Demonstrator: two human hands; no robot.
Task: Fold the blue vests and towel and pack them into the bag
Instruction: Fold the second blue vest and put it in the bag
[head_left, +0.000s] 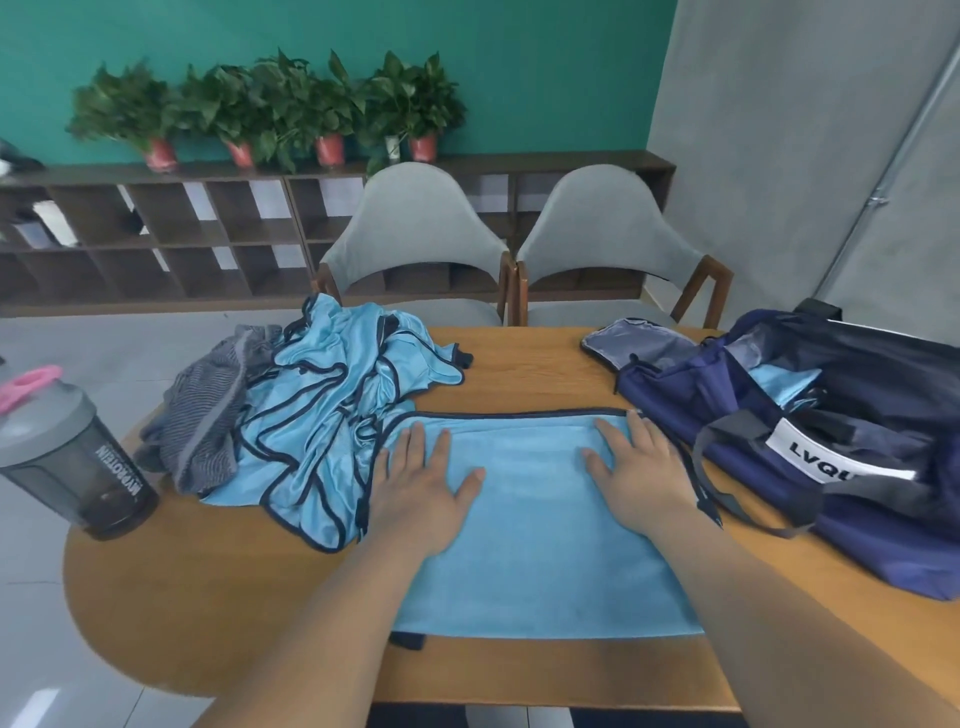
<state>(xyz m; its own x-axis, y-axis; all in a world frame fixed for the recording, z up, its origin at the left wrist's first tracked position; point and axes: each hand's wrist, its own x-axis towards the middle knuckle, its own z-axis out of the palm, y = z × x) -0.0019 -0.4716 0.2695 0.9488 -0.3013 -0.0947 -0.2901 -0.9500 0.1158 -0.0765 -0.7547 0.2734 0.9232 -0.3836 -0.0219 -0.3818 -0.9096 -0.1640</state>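
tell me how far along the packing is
Done: one light blue piece already sits inside the open bag. In hand: the left hand and right hand press a blue vest flat on the table. Left: the pile of vests and the striped grey towel lie unfolded.

Flat blue cloth (535, 545) between crumpled vests (332, 415), open bag (857, 545)
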